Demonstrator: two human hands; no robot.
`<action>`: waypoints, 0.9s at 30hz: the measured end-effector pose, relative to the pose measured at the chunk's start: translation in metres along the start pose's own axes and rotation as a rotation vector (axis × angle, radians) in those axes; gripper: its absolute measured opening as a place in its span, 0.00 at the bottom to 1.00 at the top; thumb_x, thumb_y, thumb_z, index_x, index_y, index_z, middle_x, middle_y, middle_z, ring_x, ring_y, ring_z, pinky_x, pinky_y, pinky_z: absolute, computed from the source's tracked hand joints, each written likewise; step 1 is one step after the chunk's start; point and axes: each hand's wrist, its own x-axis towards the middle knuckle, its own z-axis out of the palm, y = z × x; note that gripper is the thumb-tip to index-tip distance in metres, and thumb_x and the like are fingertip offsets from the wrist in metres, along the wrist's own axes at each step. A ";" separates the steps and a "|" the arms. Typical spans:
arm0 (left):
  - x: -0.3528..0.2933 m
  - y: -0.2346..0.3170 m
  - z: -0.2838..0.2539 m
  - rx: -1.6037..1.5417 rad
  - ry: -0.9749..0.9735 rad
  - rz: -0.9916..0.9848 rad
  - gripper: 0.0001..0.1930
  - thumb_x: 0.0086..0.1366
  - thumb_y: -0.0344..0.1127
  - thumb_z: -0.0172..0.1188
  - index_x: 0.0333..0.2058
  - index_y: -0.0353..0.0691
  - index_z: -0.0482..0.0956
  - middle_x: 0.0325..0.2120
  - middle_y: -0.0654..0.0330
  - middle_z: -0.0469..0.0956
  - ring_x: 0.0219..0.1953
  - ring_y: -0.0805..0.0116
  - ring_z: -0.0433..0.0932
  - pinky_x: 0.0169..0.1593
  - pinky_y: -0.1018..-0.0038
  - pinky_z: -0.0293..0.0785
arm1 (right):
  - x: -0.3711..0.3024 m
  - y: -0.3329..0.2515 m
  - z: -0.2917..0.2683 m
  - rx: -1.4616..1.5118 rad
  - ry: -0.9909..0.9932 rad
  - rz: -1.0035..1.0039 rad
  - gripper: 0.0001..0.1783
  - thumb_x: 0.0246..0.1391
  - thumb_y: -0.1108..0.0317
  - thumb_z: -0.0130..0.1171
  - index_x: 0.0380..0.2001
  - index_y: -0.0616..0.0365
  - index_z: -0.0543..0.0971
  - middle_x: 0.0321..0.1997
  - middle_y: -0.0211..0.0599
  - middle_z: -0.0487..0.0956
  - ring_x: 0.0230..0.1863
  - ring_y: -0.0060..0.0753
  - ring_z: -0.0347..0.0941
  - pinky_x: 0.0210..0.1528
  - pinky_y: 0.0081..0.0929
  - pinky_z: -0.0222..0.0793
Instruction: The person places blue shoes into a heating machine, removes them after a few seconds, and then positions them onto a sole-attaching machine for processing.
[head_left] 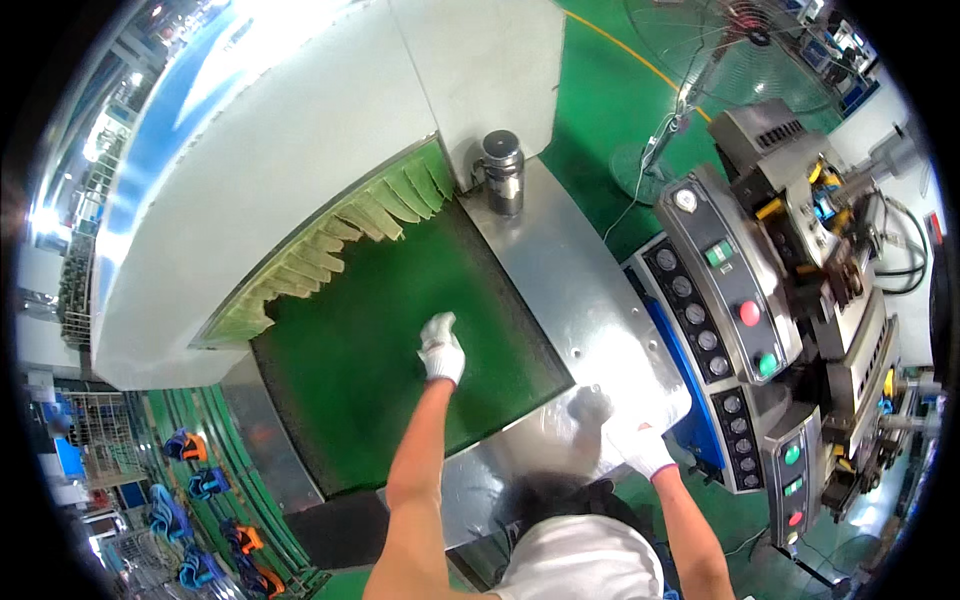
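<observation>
My left hand [440, 350], in a white knit glove, reaches out over the dark green conveyor belt [350, 370]. Its fingers are a little bent and apart, and I see nothing in them. Over the shiny metal ledge [560, 260] to the right of the belt is my right hand [642, 450], also gloved in white. Glare off the metal washes out its fingers, so what they do is not clear. A dark, blurred reflection shows on the metal beside it.
Green strip curtain [345, 235] hangs at the opening of a large white machine housing [300, 130]. A steel flask [504, 175] stands on the ledge. Control panels [725, 260] with gauges and buttons are at right, a fan [740, 50] beyond. Blue-and-orange pieces [205, 484] lie at left.
</observation>
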 end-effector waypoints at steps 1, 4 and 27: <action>0.041 0.007 0.000 -0.052 -0.008 -0.021 0.22 0.60 0.22 0.57 0.54 0.44 0.78 0.57 0.50 0.77 0.62 0.46 0.71 0.66 0.53 0.68 | 0.022 0.020 0.022 -0.120 0.057 -0.073 0.43 0.56 0.50 0.65 0.67 0.67 0.67 0.59 0.57 0.77 0.60 0.57 0.75 0.62 0.46 0.69; 0.158 -0.030 -0.022 -0.044 0.223 0.096 0.20 0.61 0.21 0.55 0.52 0.36 0.78 0.53 0.41 0.78 0.57 0.41 0.76 0.64 0.56 0.71 | 0.096 -0.040 0.003 -0.316 0.123 -0.064 0.47 0.55 0.51 0.66 0.71 0.65 0.62 0.70 0.58 0.67 0.69 0.60 0.64 0.69 0.52 0.60; 0.402 -0.200 -0.056 0.524 -0.264 -0.169 0.34 0.74 0.59 0.44 0.71 0.46 0.64 0.74 0.52 0.58 0.75 0.48 0.54 0.77 0.55 0.48 | 0.190 -0.134 0.016 -0.313 0.275 -0.108 0.56 0.45 0.54 0.71 0.71 0.69 0.55 0.76 0.71 0.52 0.79 0.73 0.42 0.79 0.70 0.32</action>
